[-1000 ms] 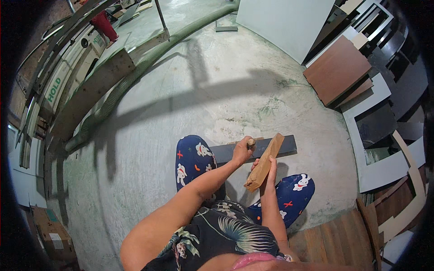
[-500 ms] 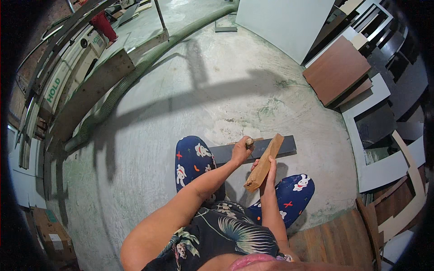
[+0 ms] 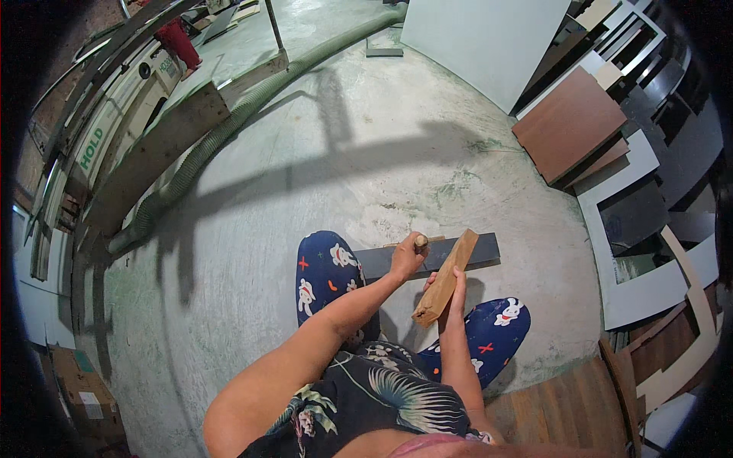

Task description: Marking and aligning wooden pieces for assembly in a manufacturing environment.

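Observation:
My left hand (image 3: pixel 408 258) is closed around a round-ended wooden handle (image 3: pixel 421 242). Its end points up toward me, and whatever lies below it is hidden by the fist. In my right hand (image 3: pixel 456 288) is a thick, light-brown wooden block (image 3: pixel 447 279), tilted with its far end up to the right. My fingers wrap the block's side and underside. Beneath both hands a dark grey board (image 3: pixel 482 250) lies flat on the floor. Behind the left fist a thin wood strip (image 3: pixel 436 238) shows in part. The two hands are apart.
My bent knees (image 3: pixel 328 267) flank the board. A green ribbed hose (image 3: pixel 183 172) curves along a machine (image 3: pixel 114 137) on the left. Brown panels (image 3: pixel 569 126) and white frames (image 3: pixel 611 282) lean at right. A person in red (image 3: pixel 177 46) stands far left; a carton (image 3: pixel 88 389) sits near left.
Almost nothing differs. The left fist with the wooden handle is slightly lower, and the block stays in the right hand at nearly the same tilt.

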The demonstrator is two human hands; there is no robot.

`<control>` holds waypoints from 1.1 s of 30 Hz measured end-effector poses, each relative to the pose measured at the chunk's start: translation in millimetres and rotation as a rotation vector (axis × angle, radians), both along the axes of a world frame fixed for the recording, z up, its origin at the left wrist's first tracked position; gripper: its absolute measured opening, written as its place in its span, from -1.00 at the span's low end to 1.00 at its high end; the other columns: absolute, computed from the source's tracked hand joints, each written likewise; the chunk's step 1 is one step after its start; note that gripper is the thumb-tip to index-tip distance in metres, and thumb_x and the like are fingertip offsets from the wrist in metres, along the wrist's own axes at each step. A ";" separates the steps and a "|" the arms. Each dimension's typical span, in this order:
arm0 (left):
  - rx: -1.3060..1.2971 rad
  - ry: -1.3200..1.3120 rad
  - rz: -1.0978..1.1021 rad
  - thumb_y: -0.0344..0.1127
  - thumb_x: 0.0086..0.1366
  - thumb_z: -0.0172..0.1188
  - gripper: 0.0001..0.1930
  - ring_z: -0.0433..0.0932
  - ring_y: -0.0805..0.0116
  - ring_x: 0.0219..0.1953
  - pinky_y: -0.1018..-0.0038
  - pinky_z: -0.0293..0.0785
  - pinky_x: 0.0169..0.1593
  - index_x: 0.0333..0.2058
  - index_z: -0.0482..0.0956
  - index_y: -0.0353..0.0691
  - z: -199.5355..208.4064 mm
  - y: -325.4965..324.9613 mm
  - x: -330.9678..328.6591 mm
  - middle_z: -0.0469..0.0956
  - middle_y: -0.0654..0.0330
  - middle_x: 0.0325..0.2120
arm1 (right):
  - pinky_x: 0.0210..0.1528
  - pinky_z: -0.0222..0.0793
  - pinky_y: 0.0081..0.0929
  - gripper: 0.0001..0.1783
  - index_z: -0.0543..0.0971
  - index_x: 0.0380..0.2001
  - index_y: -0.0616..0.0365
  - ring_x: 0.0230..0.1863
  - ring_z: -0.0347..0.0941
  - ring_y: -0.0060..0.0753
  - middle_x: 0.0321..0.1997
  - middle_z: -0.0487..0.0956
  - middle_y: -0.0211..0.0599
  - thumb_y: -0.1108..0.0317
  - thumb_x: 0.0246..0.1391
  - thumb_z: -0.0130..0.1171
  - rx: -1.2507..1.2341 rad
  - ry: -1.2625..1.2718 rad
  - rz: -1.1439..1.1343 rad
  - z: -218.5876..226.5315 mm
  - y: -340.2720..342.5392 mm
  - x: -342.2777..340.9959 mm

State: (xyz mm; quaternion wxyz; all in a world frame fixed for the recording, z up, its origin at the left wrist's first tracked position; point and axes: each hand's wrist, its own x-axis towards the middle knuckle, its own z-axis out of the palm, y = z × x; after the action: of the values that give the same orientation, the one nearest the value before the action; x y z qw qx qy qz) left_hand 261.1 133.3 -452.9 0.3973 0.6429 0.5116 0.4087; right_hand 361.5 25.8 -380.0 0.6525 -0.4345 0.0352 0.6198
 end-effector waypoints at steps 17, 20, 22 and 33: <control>0.027 0.058 -0.016 -0.29 0.17 0.30 -0.74 0.59 -0.08 -0.26 0.19 0.47 -0.20 -0.21 0.45 -0.14 3.0 0.6 0.8 0.59 -0.02 -0.37 | -0.37 0.50 -0.36 -0.38 0.43 -0.28 0.33 -0.46 0.46 -0.27 -0.46 0.47 -0.19 -0.15 0.01 0.10 0.014 -0.019 0.037 -5.7 0.2 1.9; -0.006 0.053 -0.024 -0.29 0.16 0.31 -0.73 0.59 -0.07 -0.24 0.20 0.47 -0.19 -0.19 0.47 -0.13 1.7 -2.7 0.9 0.59 -0.02 -0.35 | -0.37 0.49 -0.36 -0.38 0.44 -0.29 0.32 -0.46 0.46 -0.28 -0.46 0.47 -0.19 -0.16 0.00 0.10 0.014 -0.035 0.055 -7.5 -1.7 2.6; 0.012 0.049 -0.027 -0.30 0.14 0.32 -0.72 0.59 -0.09 -0.22 0.17 0.48 -0.19 -0.19 0.47 -0.13 2.7 -0.4 1.3 0.59 -0.01 -0.34 | -0.37 0.49 -0.37 -0.39 0.44 -0.30 0.31 -0.46 0.46 -0.28 -0.46 0.47 -0.20 -0.15 0.00 0.11 0.010 -0.036 0.068 -9.1 0.5 3.7; 0.016 0.035 -0.016 -0.30 0.14 0.29 -0.73 0.59 -0.11 -0.20 0.13 0.48 -0.18 -0.19 0.46 -0.12 7.5 -2.0 0.4 0.59 -0.01 -0.32 | -0.35 0.49 -0.34 -0.44 0.43 -0.29 0.29 -0.44 0.46 -0.27 -0.46 0.46 -0.20 -0.11 0.05 0.06 -0.011 -0.077 0.075 -8.2 1.1 2.3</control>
State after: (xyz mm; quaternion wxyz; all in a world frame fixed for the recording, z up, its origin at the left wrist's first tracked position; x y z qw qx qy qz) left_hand 261.5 131.3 -445.4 0.3864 0.6572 0.5101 0.3982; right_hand 363.8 26.9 -388.2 0.6271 -0.4627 -0.0028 0.6266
